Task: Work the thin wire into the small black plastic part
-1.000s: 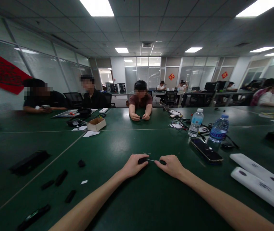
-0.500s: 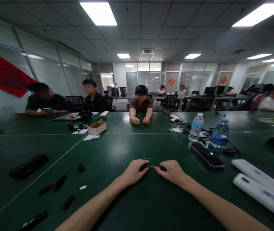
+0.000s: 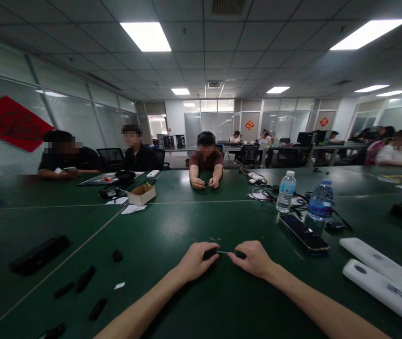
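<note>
Both my hands rest low over the green table [image 3: 172, 230], a short gap apart. My left hand [image 3: 196, 261] is closed, thumb and fingers round a small black piece [image 3: 209, 254]. From it a thin, light-coloured rod [image 3: 222, 252] runs across the gap to my right hand [image 3: 256, 259]. That hand pinches another small black piece [image 3: 240, 254] between thumb and fingers. Whether the rod enters the right-hand piece is hidden by my fingertips. Both pieces are too small and dark for me to name.
Black parts [image 3: 85, 278] and a longer black block [image 3: 40, 254] lie left. Rightward are a phone [image 3: 304, 234], water bottles [image 3: 286, 192], cables and white bars [image 3: 384, 287]. An open cardboard box [image 3: 141, 195] stands farther back. A person [image 3: 206, 162] sits opposite, hands on the table.
The whole view has shifted slightly downward as my head tilted up. My hands keep the same hold, with the rod still spanning between them.
</note>
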The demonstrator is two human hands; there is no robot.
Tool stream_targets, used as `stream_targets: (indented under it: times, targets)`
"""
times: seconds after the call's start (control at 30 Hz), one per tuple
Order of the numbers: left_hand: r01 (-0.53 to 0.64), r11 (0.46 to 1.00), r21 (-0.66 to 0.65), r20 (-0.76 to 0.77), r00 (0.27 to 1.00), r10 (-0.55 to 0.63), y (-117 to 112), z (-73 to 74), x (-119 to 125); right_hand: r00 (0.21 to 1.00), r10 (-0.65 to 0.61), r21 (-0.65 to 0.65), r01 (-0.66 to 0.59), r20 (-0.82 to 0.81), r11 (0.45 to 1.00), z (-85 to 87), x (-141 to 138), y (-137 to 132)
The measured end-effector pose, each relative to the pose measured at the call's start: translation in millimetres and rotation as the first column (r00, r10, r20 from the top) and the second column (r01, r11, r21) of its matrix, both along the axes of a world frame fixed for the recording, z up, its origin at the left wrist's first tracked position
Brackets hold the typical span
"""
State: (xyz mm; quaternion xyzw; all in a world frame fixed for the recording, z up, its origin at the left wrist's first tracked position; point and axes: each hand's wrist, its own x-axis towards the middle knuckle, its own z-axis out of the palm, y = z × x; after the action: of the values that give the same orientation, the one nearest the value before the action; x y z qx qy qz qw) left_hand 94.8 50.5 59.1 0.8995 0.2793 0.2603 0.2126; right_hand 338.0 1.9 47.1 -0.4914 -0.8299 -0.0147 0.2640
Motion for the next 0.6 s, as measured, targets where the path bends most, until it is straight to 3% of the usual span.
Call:
stream_targets:
  times: [0.47, 0.6]
  targets:
    - [0.013, 0.999, -0.051, 0.037, 0.999, -0.011, 0.3, -2.5, -0.5, 0.999, 0.030, -0.023, -0.031, -0.037, 0.999, 4.1, 0.2, -2.6]
    - [-0.046, 0.997, -0.056, 0.048, 0.998, 0.049, 3.6, -2.2, 0.3, 0.990, 0.142, 0.005, -0.142, 0.025, 0.990, 1.7, -7.9, -8.1]
